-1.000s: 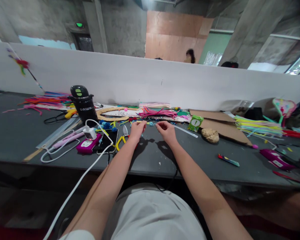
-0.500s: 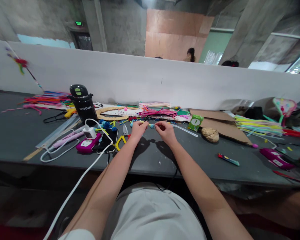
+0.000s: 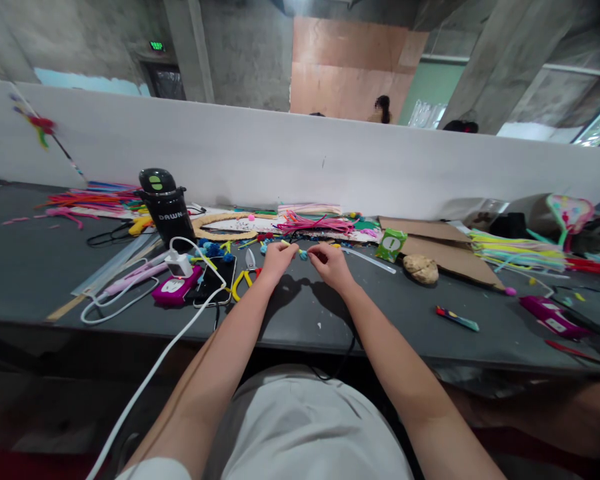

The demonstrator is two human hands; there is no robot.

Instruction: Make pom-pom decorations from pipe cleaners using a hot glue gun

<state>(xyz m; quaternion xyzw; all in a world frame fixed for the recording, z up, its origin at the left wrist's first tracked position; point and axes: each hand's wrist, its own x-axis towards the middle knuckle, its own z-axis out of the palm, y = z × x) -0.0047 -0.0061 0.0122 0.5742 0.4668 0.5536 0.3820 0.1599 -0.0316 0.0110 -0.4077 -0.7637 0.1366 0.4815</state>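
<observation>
Between my fingertips, above the dark table, is a small pipe-cleaner piece (image 3: 303, 255) with a blue, fuzzy part and a yellow-green part. My left hand (image 3: 280, 260) pinches its left end. From the other side my right hand (image 3: 331, 263) is closed on it with thumb and forefinger; the fingers hide much of the piece. Left of my left hand lie yellow-handled pliers (image 3: 242, 283). Behind my hands is a bundle of pink pipe cleaners (image 3: 315, 223). A translucent glue stick (image 3: 373, 261) lies right of my right hand.
At left stand a black bottle (image 3: 169, 217), a purple power socket (image 3: 177, 288) with a white cable and a phone (image 3: 215, 283). Rightward are a green box (image 3: 391, 245), a stone-like lump (image 3: 421, 269), cardboard (image 3: 453, 257) and a utility knife (image 3: 457, 318). A white partition (image 3: 230, 157) closes the back.
My hands stay in nearly the same place, with the blue part between them slightly lower. The person's hand at the far right edge has moved partly out of view.
</observation>
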